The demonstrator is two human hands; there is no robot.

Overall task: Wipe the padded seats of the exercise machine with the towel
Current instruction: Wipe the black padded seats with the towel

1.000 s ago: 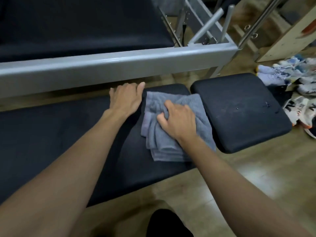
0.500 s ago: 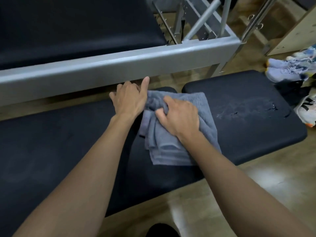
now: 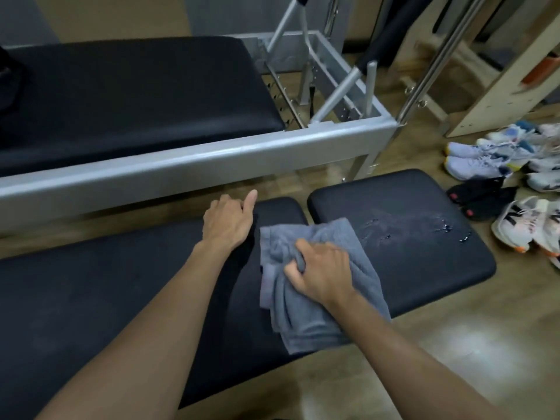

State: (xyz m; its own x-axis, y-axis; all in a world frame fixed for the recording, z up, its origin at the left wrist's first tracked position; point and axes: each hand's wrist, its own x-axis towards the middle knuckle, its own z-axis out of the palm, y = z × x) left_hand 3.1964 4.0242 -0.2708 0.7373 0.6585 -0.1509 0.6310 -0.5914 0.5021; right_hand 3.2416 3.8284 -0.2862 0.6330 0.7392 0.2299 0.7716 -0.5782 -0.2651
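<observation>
A folded grey towel (image 3: 306,316) lies across the gap between the long black padded seat (image 3: 91,298) and the smaller black pad (image 3: 424,268) on its right. My right hand (image 3: 324,274) presses on the towel with its fingers bunching the cloth. Wet streaks and droplets (image 3: 424,228) show on the smaller pad, just right of the towel. My left hand (image 3: 228,221) rests flat on the far edge of the long seat, left of the towel, fingers apart and holding nothing.
A grey metal frame rail (image 3: 197,159) runs just beyond the seats, with another black pad (image 3: 121,95) and metal bars (image 3: 342,86) behind it. Several shoes (image 3: 500,177) lie on the wooden floor (image 3: 454,344) at the right, by a wooden stand (image 3: 500,86).
My right hand has slid the towel to the right, partly onto the smaller pad. My left hand has let go of the towel's edge and stays on the long seat. The view has tilted up.
</observation>
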